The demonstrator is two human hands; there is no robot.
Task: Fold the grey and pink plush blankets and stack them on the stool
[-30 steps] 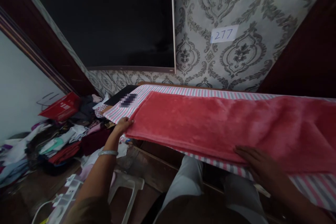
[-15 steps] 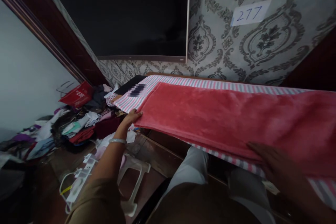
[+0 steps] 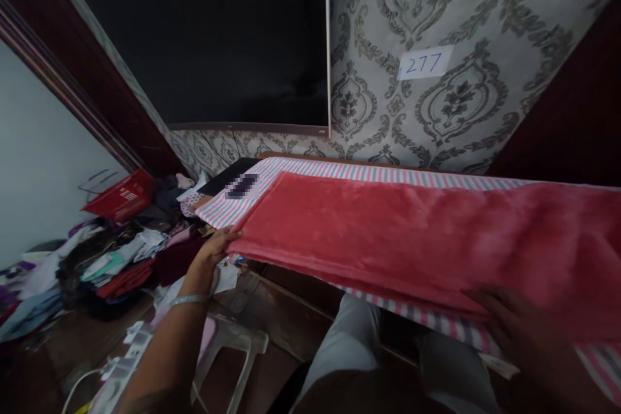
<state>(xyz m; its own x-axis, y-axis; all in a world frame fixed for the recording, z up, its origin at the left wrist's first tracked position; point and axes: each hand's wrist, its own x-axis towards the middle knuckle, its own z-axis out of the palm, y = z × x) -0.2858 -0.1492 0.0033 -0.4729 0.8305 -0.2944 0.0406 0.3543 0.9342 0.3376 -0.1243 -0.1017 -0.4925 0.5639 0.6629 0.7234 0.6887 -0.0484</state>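
A red plush blanket (image 3: 369,226), folded into a long strip, lies on a pink, grey and white striped cloth (image 3: 219,213) that covers the table. My left hand (image 3: 217,246) grips the blanket's near left corner, with its fingertips over the top and the thumb out of sight. Toward the right, my right hand (image 3: 509,317) rests on the blanket close to its near edge, fingers stretched out and lying flat. Several layers show along the front fold. The blanket's surface is smooth at the left and slightly rumpled at the right.
A pixelated dark patch (image 3: 242,186) sits on the striped cloth's left end. Piled clothes (image 3: 126,272) and a red basket (image 3: 121,195) lie at the left. Below are a plastic stool (image 3: 247,343) and a white power strip (image 3: 121,369). A large television (image 3: 208,45) hangs behind.
The camera view has shifted, so the scene sits lower and further left. Both hands keep about the same places on the blanket, which looks unchanged.
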